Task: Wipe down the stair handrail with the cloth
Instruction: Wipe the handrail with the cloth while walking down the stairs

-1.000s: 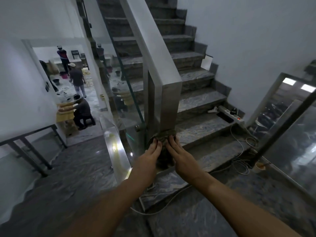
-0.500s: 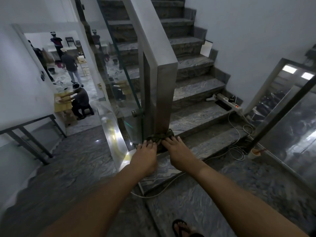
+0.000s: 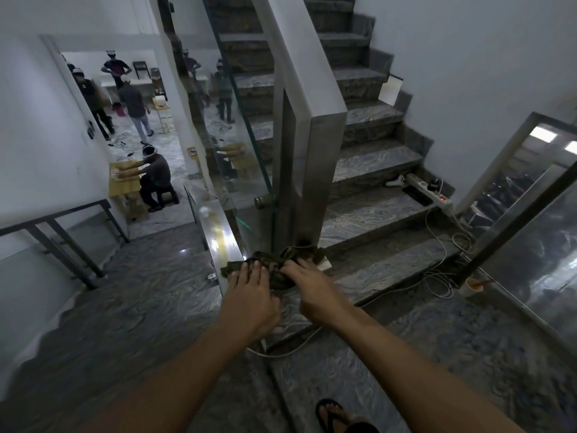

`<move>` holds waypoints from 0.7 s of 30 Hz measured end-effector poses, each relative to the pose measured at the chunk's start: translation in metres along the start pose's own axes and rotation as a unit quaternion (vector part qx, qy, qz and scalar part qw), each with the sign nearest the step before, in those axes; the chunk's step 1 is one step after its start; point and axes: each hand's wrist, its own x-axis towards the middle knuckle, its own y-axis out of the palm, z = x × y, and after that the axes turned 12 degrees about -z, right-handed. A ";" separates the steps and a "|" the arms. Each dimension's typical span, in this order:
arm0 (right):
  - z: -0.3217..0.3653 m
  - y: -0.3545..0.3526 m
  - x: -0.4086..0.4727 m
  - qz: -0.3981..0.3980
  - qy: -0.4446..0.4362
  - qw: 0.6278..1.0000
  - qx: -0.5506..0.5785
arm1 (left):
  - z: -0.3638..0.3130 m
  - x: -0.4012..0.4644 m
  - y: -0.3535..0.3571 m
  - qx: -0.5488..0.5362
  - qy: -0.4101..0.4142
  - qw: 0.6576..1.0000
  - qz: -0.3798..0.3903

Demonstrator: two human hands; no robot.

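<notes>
Marble-patterned stairs [image 3: 371, 214] rise ahead beside a plain wall, with a glass panel [image 3: 246, 145] and a doorway to the left.

Head view: my left hand [image 3: 253, 289] and right hand [image 3: 307, 285] both press flat on the cloth [image 3: 274, 265], fingers extended, neither grip closed around it. The cloth lies bunched at the foot of the metal post [image 3: 307, 189] that ends the handrail [image 3: 299, 57], on the edge of the lowest step. One second ago the cloth was wrapped about the post above the base, both hands cupping it; half a second ago it was lower still. It has now reached the floor line. I judge the downward pass on the post complete. The sloping rail above appears to remain for wiping. A white cable [image 3: 437, 245] lies near on the steps; avoid snagging it.
</notes>
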 end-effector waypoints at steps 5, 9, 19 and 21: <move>-0.016 -0.019 0.002 -0.042 0.086 0.995 0.016 | 0.002 -0.005 -0.002 0.004 -0.004 1.000 -0.024; -0.020 -0.017 0.005 -0.050 0.091 0.993 -0.059 | -0.014 -0.007 0.006 -0.004 -0.009 1.000 -0.019; 0.014 -0.002 -0.008 -0.034 -0.032 0.999 -0.017 | 0.033 -0.005 -0.021 0.011 -0.067 0.998 0.002; 0.004 -0.004 -0.005 -0.064 -0.037 0.996 -0.048 | 0.029 0.000 -0.018 0.014 -0.069 0.998 0.003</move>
